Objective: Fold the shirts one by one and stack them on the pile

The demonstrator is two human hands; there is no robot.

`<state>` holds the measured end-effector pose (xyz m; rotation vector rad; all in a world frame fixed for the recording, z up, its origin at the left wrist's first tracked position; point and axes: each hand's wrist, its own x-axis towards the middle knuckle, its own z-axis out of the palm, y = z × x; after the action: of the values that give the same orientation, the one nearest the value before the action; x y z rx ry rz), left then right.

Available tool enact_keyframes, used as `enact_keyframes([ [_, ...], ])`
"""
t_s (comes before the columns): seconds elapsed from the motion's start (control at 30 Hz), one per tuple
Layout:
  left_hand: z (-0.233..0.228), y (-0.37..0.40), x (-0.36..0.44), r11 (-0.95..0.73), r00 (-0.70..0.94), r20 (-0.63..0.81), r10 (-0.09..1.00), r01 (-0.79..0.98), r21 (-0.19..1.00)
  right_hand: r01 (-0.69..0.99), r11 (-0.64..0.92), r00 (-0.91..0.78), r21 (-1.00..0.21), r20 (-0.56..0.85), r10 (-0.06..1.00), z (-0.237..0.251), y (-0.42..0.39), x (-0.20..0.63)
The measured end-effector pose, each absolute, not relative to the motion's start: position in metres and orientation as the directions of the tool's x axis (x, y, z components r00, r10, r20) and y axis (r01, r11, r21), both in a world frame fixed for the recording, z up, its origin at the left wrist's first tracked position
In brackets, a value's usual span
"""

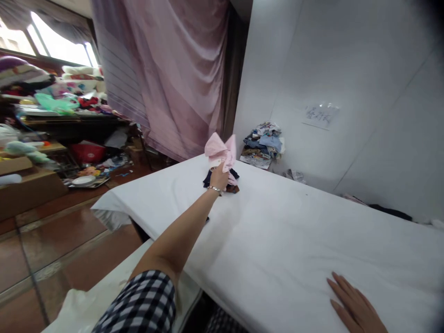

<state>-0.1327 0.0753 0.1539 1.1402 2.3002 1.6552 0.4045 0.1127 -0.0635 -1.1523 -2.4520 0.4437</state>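
Note:
My left hand (pixel 219 177) reaches to the far end of the white-covered table (pixel 263 240), its fingers closed on a pink piece of clothing (pixel 219 150). The pink cloth stands up bunched above the fist. Beneath it lies a small heap of dark clothes (pixel 234 175), navy with some brown, partly hidden by the hand. At the near right, my right hand (pixel 354 303) rests on the white cover with fingers stretched out, holding nothing.
Behind the table, a stack of folded clothes (pixel 265 142) stands against the white wall. A pink curtain (pixel 180 83) hangs at the back. Leftward are a cluttered shelf (pixel 69 115), a cardboard box (pixel 31 192) and a white plate (pixel 83 181). A small dark object (pixel 207 218) lies beside my forearm.

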Motion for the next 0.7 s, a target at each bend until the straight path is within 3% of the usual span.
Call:
enact_keyframes([
  [0.07,0.143,0.073,-0.09,0.039,-0.526,0.432,0.733,0.667,0.744,0.696,0.597,-0.58,-0.399,0.179,0.795,-0.054,0.108,0.4],
  [0.13,0.117,0.068,-0.041,-0.126,-0.222,0.491,0.842,0.804,0.581,0.712,0.57,-0.567,-0.41,0.144,0.811,-0.042,0.104,0.394],
  [0.2,0.082,0.058,0.007,-0.277,0.059,0.435,0.898,0.845,0.457,0.713,0.529,-0.551,-0.46,0.099,0.829,-0.029,0.101,0.388],
  [0.27,0.048,0.044,0.047,-0.337,0.223,0.306,0.926,0.854,0.397,0.685,0.44,-0.503,-0.581,0.06,0.862,-0.018,0.098,0.382],
  [0.37,0.02,0.029,0.08,-0.345,0.278,0.223,0.934,0.863,0.37,0.566,0.211,-0.327,-0.797,0.018,0.945,-0.008,0.094,0.372],
  [0.43,0.019,0.026,0.087,-0.299,0.253,0.168,0.953,0.877,0.377,0.481,0.127,-0.238,-0.867,0.011,0.971,-0.006,0.093,0.363],
  [0.57,0.034,0.029,0.087,-0.222,0.216,0.061,0.975,0.896,0.384,0.457,0.143,-0.202,-0.878,0.054,0.978,-0.004,0.095,0.338],
  [0.7,0.032,0.027,0.092,-0.206,0.177,0.115,0.977,0.922,0.328,0.531,0.238,-0.219,-0.813,0.139,0.966,0.01,0.108,0.311],
])
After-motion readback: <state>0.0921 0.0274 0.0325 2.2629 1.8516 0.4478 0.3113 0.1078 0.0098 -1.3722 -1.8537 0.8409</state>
